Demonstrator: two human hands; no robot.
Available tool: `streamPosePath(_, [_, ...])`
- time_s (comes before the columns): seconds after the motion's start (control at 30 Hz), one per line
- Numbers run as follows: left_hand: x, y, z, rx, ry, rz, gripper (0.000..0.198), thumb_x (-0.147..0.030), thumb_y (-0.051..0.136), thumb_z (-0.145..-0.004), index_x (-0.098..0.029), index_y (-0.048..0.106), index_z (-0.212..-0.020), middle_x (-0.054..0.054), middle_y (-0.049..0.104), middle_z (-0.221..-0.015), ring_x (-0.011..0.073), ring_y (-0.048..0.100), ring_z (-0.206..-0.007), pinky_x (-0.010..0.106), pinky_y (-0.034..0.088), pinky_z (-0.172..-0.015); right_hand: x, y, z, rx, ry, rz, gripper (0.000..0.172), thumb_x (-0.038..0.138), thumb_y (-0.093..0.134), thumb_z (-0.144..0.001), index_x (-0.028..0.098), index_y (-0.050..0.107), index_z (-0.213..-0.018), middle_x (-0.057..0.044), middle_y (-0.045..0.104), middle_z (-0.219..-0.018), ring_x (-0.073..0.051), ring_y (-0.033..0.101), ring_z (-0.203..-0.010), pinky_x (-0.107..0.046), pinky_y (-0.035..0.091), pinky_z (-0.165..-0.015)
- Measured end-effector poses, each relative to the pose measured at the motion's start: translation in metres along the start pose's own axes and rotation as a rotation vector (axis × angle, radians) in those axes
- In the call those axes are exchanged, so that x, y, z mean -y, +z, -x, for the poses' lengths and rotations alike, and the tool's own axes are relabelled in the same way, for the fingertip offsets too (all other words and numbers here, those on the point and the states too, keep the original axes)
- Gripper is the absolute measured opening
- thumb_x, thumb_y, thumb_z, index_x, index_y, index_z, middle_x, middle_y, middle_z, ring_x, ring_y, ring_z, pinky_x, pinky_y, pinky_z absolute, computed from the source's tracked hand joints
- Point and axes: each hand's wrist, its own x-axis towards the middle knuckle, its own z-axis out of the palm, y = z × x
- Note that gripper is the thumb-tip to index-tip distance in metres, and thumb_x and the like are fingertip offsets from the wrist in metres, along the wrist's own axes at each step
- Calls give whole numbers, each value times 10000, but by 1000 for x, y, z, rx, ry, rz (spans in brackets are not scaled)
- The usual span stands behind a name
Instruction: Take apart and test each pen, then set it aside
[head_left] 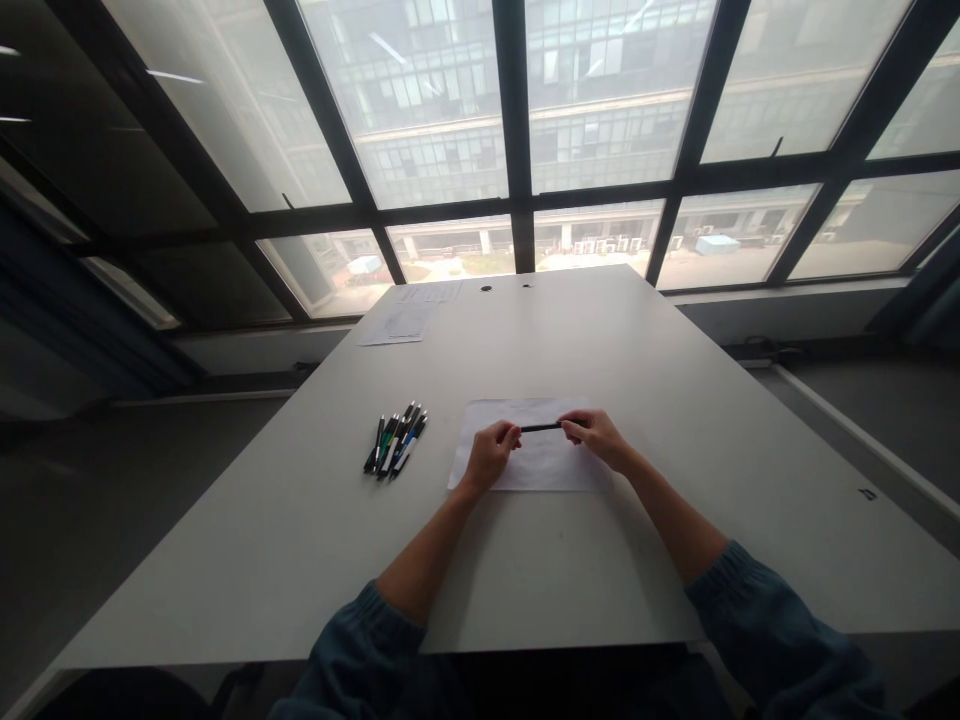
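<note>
A dark pen [540, 428] stretches level between my two hands, over a white sheet of paper [536, 470]. My left hand [493, 450] pinches its left end. Closed on the other end is my right hand [594, 436], thumb and fingertips together. Only the pen's middle shows; the fingers cover both ends. Left of the paper lies a loose pile of several pens [396, 440], mostly black, with some white, blue and green parts.
The white table [555, 570] reaches toward large windows. More printed sheets [397, 322] lie at its far left. Two small dark spots, perhaps holes, sit near the far edge. A small dark mark or tag [868, 494] is by the right edge.
</note>
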Motion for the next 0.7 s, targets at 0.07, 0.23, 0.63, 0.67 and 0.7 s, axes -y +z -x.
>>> streamPosePath(0.07, [3,0,0,37,-24,34,436,-497,447,-947,-152,665,-795,42,661,-688,151,601,-635,272,490,-650,0,1,0,-2,-3,0,323,405,688,-746,122,725,-898,12,567,-596,-112,463,-551,-252,360,-531])
streamPosePath(0.23, [3,0,1,13,1,96,424,-432,689,-808,-183,618,-1143,63,702,-961,171,656,-805,281,528,-714,1,3,1,-19,11,-4,339,432,688,-739,129,728,-886,17,557,-585,-111,450,-536,-256,343,-521])
streamPosePath(0.63, [3,-3,1,-102,-16,176,269,-422,584,-884,-156,597,-921,67,715,-831,146,637,-692,263,500,-647,1,0,1,-42,11,-6,370,453,691,-732,116,720,-883,16,537,-584,-112,438,-554,-254,333,-530])
streamPosePath(0.67, [4,-3,0,-108,-21,204,262,-404,594,-876,-153,593,-952,76,721,-858,147,645,-707,267,508,-657,1,0,1,-49,11,-8,373,457,693,-729,117,720,-880,16,537,-581,-114,441,-554,-256,335,-532])
streamPosePath(0.7, [4,-3,0,-113,-26,226,258,-384,603,-867,-150,597,-976,82,725,-876,148,651,-719,272,515,-668,1,-1,1,-55,11,-11,376,460,696,-726,117,720,-878,16,538,-578,-115,442,-554,-257,336,-532])
